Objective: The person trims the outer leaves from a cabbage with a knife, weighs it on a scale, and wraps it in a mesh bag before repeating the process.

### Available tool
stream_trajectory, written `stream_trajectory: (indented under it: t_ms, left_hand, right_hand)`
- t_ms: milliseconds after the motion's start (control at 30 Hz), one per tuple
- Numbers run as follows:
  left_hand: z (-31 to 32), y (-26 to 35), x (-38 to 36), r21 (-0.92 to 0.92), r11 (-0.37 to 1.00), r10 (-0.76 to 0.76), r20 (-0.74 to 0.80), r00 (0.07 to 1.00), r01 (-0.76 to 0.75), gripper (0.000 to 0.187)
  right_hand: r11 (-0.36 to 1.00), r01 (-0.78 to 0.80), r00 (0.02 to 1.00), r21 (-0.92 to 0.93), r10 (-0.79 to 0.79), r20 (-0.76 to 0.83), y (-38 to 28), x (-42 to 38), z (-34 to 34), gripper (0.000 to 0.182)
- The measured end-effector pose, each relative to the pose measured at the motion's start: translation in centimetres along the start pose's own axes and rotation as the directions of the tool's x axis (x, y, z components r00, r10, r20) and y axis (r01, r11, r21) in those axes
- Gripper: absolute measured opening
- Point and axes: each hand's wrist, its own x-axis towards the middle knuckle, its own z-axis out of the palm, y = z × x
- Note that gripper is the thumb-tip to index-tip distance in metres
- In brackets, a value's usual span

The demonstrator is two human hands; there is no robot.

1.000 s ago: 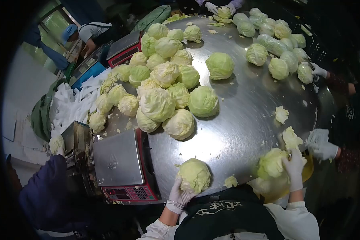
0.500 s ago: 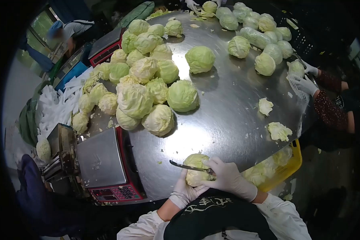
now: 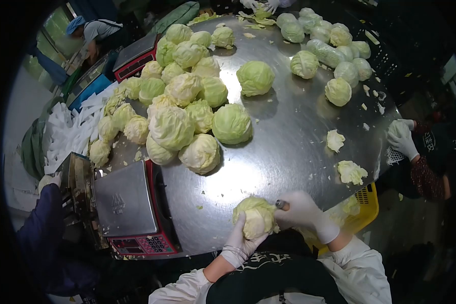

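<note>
My left hand (image 3: 239, 244), in a white glove, grips a pale green cabbage (image 3: 255, 217) from below and the left, at the table's near edge. My gloved right hand (image 3: 304, 213) is just right of the cabbage, closed around a knife; it is slightly blurred. Only the butt of the knife handle (image 3: 282, 204) pokes out toward the cabbage, and the blade is hidden. A pile of cabbages (image 3: 172, 126) lies ahead to the left on the metal table (image 3: 289, 147). Two torn leaves (image 3: 351, 173) lie to the right.
A red scale (image 3: 124, 200) stands at my left, another (image 3: 137, 55) farther back. A yellow crate (image 3: 368, 206) holding leaves is at my right, below the table edge. Wrapped cabbages (image 3: 324, 53) sit far right. Co-workers stand around; one at right holds a cabbage (image 3: 397, 130) in netting.
My right hand has drawn right, off the cabbage, turning the knife so the blade no longer shows. The cabbage has turned slightly in my left hand. The right co-worker's cabbage has left the table.
</note>
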Motion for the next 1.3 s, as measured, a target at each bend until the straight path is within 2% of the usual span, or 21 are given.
stream_trajectory:
  t_ms: [33,167,200,233,300,333,400,567,633,667,733,767,833,867,933,967,1033,1100,1167,1233,1300]
  left_hand:
    - [0.2,0.0,-0.2,0.026,0.999,0.045,0.023,0.999,-0.046,0.066]
    - [-1.2,0.1,0.5,0.014,1.000,0.012,0.081,0.997,-0.013,0.059]
    - [-0.6,0.2,0.0,0.074,0.995,0.059,0.048,0.997,-0.062,0.060]
    - [-0.4,0.2,-0.3,0.137,0.985,0.104,0.014,0.994,-0.105,0.061]
    - [-0.8,0.3,0.1,0.133,0.988,0.081,0.010,0.997,-0.081,0.061]
    - [-0.7,0.4,0.3,0.123,0.990,0.065,0.008,0.998,-0.065,0.063]
    - [0.1,0.2,-0.1,0.213,0.974,0.089,-0.060,0.994,-0.074,0.054]
    - [0.5,0.5,-1.3,0.390,0.915,0.167,-0.126,0.978,-0.106,0.050]
    - [0.4,1.1,-1.9,0.401,0.892,0.255,-0.066,0.965,-0.209,0.058]
    - [0.0,1.3,-1.5,0.397,0.893,0.259,-0.065,0.964,-0.213,0.058]
    - [-1.0,1.5,-0.7,0.459,0.744,0.448,0.195,0.872,-0.485,0.073]
    - [-1.3,1.5,-0.4,0.460,0.742,0.454,0.192,0.870,-0.488,0.073]
    - [-1.2,1.7,-0.4,0.477,0.684,0.540,0.179,0.822,-0.553,0.077]
    - [-1.6,1.7,-0.1,0.480,0.681,0.541,0.179,0.822,-0.552,0.077]
    - [-2.7,1.6,1.1,0.586,0.586,0.594,0.158,0.788,-0.559,0.080]
    - [-2.8,1.5,1.3,0.588,0.587,0.591,0.158,0.791,-0.556,0.080]
    - [-2.8,1.2,1.7,0.563,0.538,0.628,0.228,0.744,-0.627,0.084]
    - [-4.6,0.7,3.1,0.588,0.453,0.697,0.234,0.678,-0.670,0.089]
    - [-5.4,0.4,3.8,0.750,0.066,0.780,0.373,0.503,-0.658,0.093]
    - [-5.2,0.4,3.9,0.716,0.172,0.774,0.327,0.543,-0.676,0.097]
    - [-5.2,0.3,3.3,0.717,0.314,0.720,0.248,0.649,-0.622,0.098]
  right_hand:
    - [0.984,-0.160,0.986,0.077,0.155,0.063,0.5,0.4,-1.3,0.021]
    - [0.923,-0.359,0.873,-0.140,0.278,-0.401,5.8,1.5,-3.8,0.028]
    - [0.959,-0.282,0.863,0.030,0.267,-0.428,4.9,1.0,-4.0,0.038]
    - [0.958,-0.286,0.861,0.031,0.271,-0.430,4.0,0.5,-3.6,0.038]
    - [0.965,0.165,0.971,0.204,-0.123,-0.205,1.9,-0.2,-2.3,0.045]
    - [0.965,0.162,0.971,0.205,-0.119,-0.210,0.7,-0.4,-1.9,0.045]
    - [0.970,0.153,0.977,0.189,-0.178,0.119,-1.2,-0.7,-1.2,0.039]
    - [0.988,0.049,0.998,0.149,-0.042,-0.051,4.2,1.4,-2.0,0.023]
    - [0.913,-0.204,0.976,-0.353,0.161,-0.148,6.5,2.0,-1.7,0.023]
    - [0.913,-0.200,0.977,-0.356,0.156,-0.147,6.5,1.8,-1.2,0.023]
    - [0.998,-0.039,0.946,-0.044,0.022,-0.325,5.1,1.2,-0.1,0.030]
    - [0.999,-0.033,0.946,-0.042,0.018,-0.323,4.4,1.3,-0.2,0.030]
    - [0.951,0.296,0.895,0.090,-0.243,-0.375,1.8,1.1,-0.8,0.034]
    - [0.950,0.297,0.894,0.094,-0.242,-0.377,0.7,0.9,-0.6,0.034]
    - [0.906,0.355,0.933,0.229,-0.328,-0.149,-1.2,0.5,0.3,0.032]
    - [0.907,0.352,0.934,0.230,-0.324,-0.151,-1.1,0.6,1.0,0.032]
    - [0.912,0.409,0.913,-0.030,-0.408,0.020,-0.2,1.2,2.5,0.031]
    - [0.891,0.452,0.892,-0.048,-0.451,0.029,0.3,1.4,2.7,0.024]
    - [0.863,0.485,0.874,-0.144,-0.481,0.064,0.8,1.3,3.2,0.016]
    - [0.874,0.480,0.877,-0.079,-0.480,0.012,1.1,1.8,2.7,0.013]
    - [0.947,0.322,0.934,-0.001,-0.318,-0.165,2.0,2.5,2.1,0.012]
